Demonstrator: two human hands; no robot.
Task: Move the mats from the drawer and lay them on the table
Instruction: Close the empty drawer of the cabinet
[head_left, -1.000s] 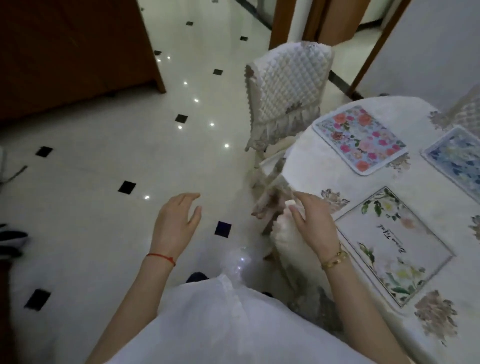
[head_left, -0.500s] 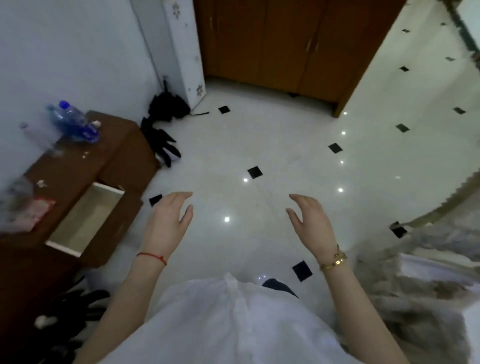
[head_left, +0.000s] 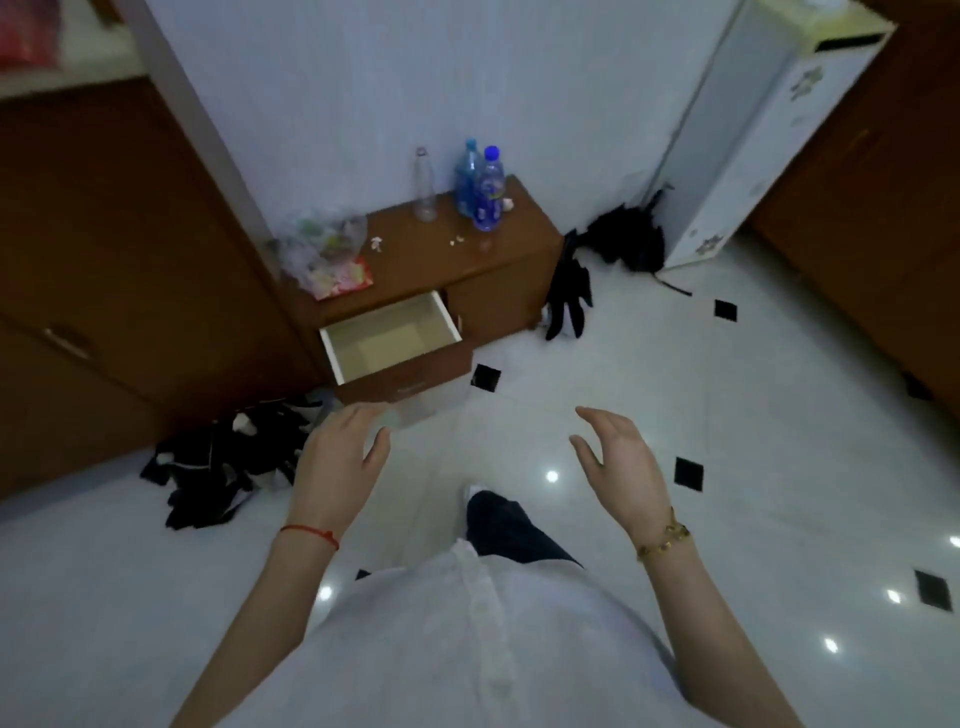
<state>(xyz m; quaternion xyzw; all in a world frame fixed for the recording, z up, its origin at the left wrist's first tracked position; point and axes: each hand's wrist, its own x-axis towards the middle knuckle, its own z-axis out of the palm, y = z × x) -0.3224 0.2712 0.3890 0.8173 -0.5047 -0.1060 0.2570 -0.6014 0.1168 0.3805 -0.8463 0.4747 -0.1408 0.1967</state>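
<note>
A low brown cabinet (head_left: 498, 260) stands against the wall ahead. Its left drawer (head_left: 389, 340) is pulled out and shows a bare pale inside with no mat in it. My left hand (head_left: 340, 457) hovers just in front of the drawer's brown front, fingers apart, holding nothing. My right hand (head_left: 618, 462) is raised to the right over the floor, also open and holding nothing. The table and the mats are out of view.
Three plastic bottles (head_left: 480, 187) and a plastic bag (head_left: 322, 247) sit on the cabinet top. Dark clothes (head_left: 228, 462) lie on the floor at left, a black bundle (head_left: 621, 241) at right. A white appliance (head_left: 737, 135) stands far right. Brown wardrobe doors (head_left: 104, 270) stand left.
The view has swung left from the table with its laid mats to the cabinet. The open drawer now lies straight ahead and closer. Both hands stay open.
</note>
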